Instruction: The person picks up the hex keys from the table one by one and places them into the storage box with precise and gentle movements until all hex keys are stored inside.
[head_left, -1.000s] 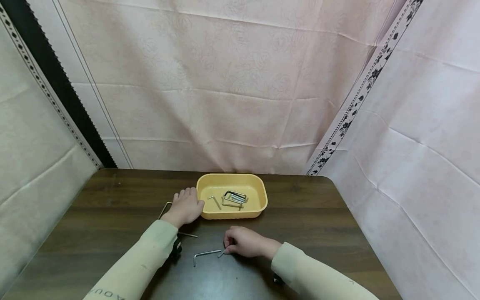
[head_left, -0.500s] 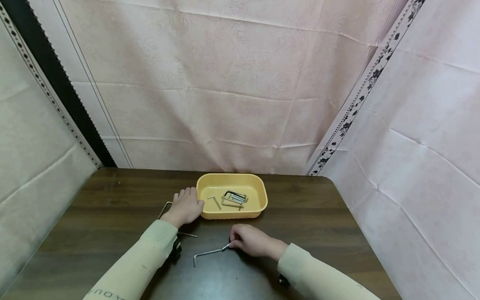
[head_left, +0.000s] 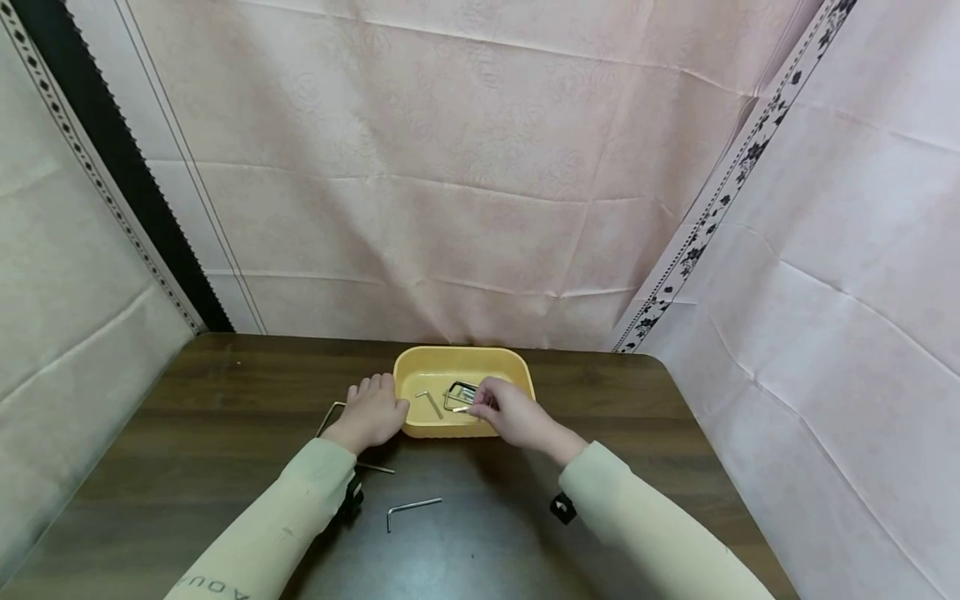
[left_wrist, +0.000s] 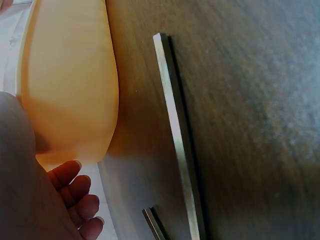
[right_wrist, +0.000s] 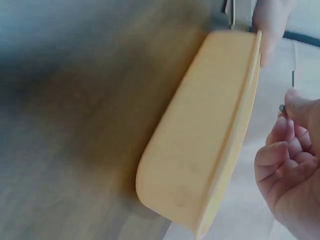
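My right hand pinches a small hex key between thumb and forefinger, above the yellow tray. Its end shows dark between the fingertips in the right wrist view. My left hand holds the tray's left end, thumb at the rim, the other fingers against the outside. Inside the tray lie one hex key on its own and a cluster of hex keys, partly hidden by the right hand. A silver hex key lies on the table in front.
Under the left forearm a larger hex key lies on the brown wooden table, partly covered by the arm. In the left wrist view, a long hex key shaft runs beside the tray. Pale cloth hangs behind the table.
My right hand has lifted the small hex key off the table, away from the silver one, and carried it up over the tray. My left hand has stayed at the tray's left end.
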